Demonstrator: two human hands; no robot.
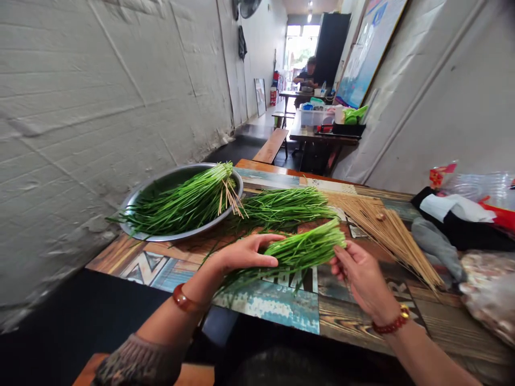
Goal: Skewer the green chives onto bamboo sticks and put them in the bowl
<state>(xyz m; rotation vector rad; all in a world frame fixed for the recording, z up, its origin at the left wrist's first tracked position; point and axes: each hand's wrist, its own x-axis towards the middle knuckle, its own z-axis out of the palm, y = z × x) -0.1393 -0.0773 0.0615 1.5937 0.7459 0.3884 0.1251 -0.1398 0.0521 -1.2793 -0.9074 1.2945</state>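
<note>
A white brick wall (pixel 88 102) ran along 1 side; a narrow corridor held wooden tables (pixel 322 135), a bench (pixel 272 145), and a bright doorway (pixel 300 48) beyond.

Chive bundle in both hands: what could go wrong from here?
1. The chive bundle is gripped mid-length by the left hand; the right hand only touches the cut ends, so loose tips may splay or drop.
2. The skewer pile lies close beside the right hand; a sweep could scatter it.
</note>
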